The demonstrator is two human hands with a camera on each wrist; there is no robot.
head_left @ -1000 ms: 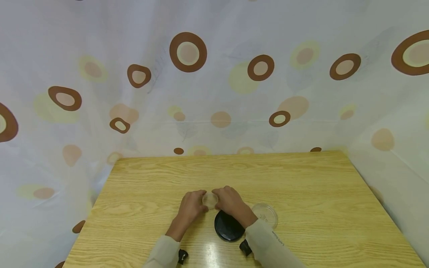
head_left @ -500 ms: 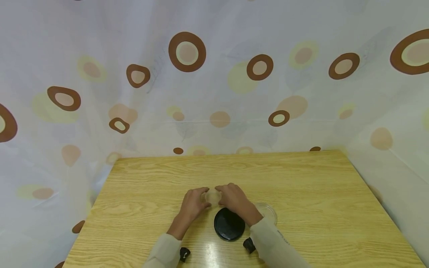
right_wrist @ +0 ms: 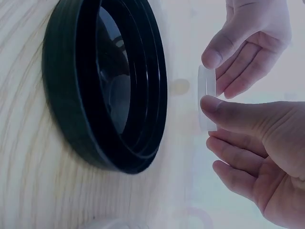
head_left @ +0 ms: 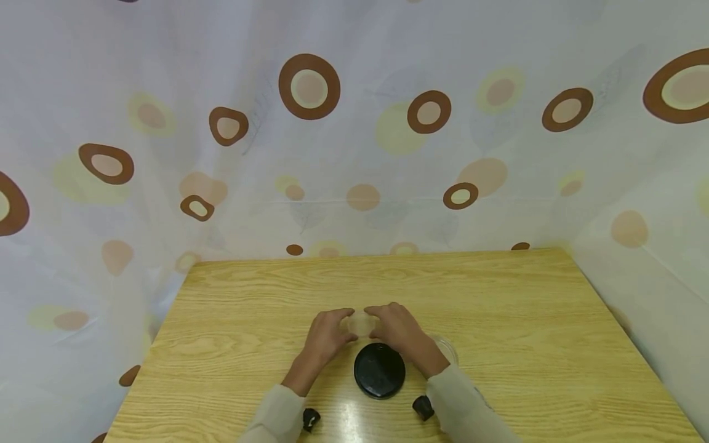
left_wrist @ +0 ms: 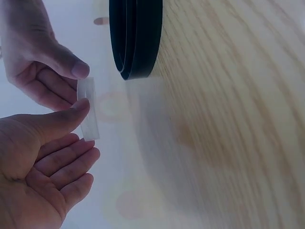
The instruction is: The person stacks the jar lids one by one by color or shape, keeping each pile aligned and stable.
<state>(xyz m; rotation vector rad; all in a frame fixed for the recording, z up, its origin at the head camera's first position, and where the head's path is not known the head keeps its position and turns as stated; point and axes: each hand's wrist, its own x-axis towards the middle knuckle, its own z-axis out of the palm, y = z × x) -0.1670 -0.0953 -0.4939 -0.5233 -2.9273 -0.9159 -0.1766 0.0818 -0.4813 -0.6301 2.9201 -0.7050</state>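
Both hands hold a small translucent round disc [head_left: 361,323] with a shallow rim above the table, one on each side. My left hand [head_left: 327,335] pinches its left edge between thumb and fingers, and my right hand [head_left: 396,326] pinches the opposite edge. The left wrist view shows the disc [left_wrist: 88,112] edge-on, with both thumbs on its near face. Just nearer the body, a black round shallow dish [head_left: 379,371] with a raised, stepped rim rests on the table. It stands large beside the disc [right_wrist: 207,100] in the right wrist view.
A clear round lid [head_left: 450,349] lies on the wooden table [head_left: 526,338], partly hidden behind the right forearm. Black devices [head_left: 423,408] are strapped at the wrists. A patterned curtain [head_left: 354,227] borders the table's back and sides.
Both hands have carried the translucent disc to the right and slightly away from the body. The black dish is fully uncovered now, while the right forearm hides more of the clear lid.
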